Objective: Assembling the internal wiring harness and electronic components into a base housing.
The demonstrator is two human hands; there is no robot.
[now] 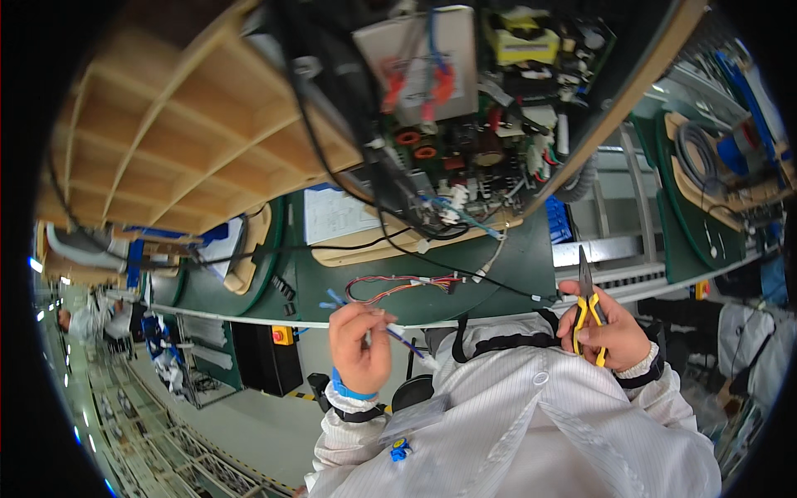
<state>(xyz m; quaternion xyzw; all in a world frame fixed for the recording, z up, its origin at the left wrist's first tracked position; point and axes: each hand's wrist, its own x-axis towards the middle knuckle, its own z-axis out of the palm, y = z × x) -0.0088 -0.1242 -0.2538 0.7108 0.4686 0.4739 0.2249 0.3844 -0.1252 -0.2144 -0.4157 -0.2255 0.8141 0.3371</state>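
My left hand (359, 347) is closed around a short bundle of wires (404, 341). Light-blue tips stick out past the fingers on its upper left, and a small white end shows at the lower right. In my right hand (618, 332) are long-nose pliers (587, 286) with yellow and black handles, their dark jaws pointing away from me. Between the hands and farther off, a looped red and black wire harness (397, 282) lies on the green tabletop (320, 290).
Over the far edge of the table stands an opened unit with circuit boards (465, 149). Black cables (332, 246) hang across the workspace. A beige ribbed panel (183, 124) rises at the far left. Small black parts (283, 288) lie left of the harness.
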